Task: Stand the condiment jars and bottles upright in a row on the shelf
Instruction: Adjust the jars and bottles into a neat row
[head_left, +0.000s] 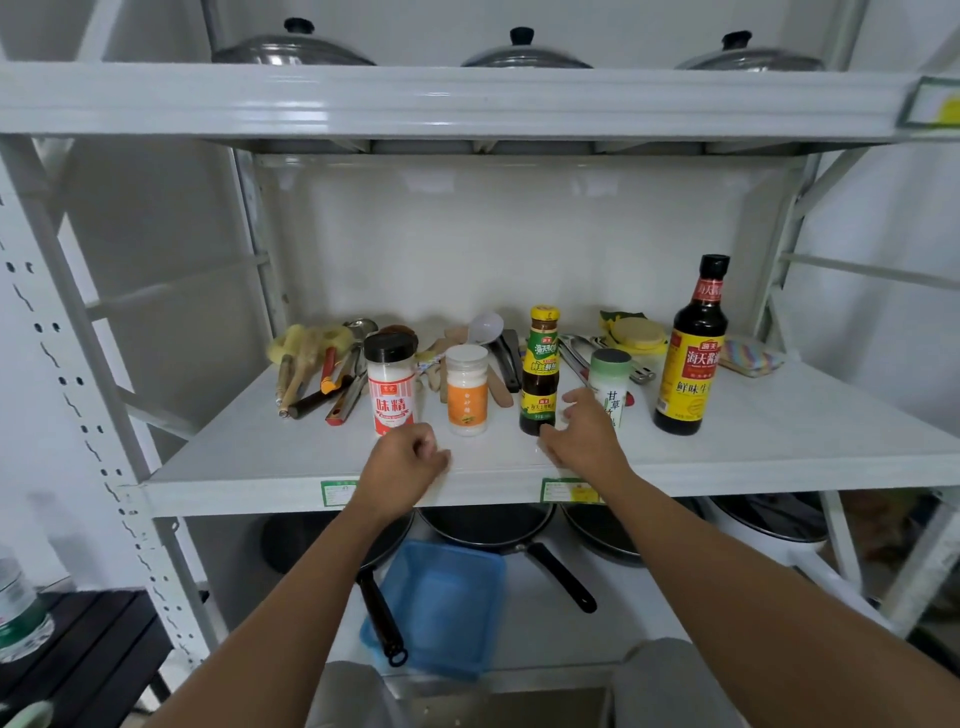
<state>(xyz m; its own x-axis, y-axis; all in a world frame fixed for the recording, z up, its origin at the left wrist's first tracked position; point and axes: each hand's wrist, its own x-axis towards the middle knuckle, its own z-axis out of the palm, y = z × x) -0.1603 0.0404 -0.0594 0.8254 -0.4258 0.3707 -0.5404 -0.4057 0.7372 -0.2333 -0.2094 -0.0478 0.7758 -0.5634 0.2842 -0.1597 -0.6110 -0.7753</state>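
Note:
Several condiment containers stand upright in a row on the white shelf (753, 447): a black-capped jar with a red and white label (390, 382), a white-capped jar with an orange label (467, 389), a small dark sauce bottle with a yellow cap (540, 364), a green-capped white jar (612, 376) and a tall soy sauce bottle (693, 348). My left hand (402, 462) hangs loosely curled in front of the red-labelled jar, holding nothing. My right hand (584, 434) is spread open between the small sauce bottle and the green-capped jar, partly covering that jar.
Kitchen utensils (322, 374), tongs (576, 353) and sponges (750, 356) lie along the back of the shelf. Pot lids (291, 49) sit on the shelf above. Frying pans (488, 525) and a blue tray (441, 597) lie below. A water bottle (18, 608) stands at the left.

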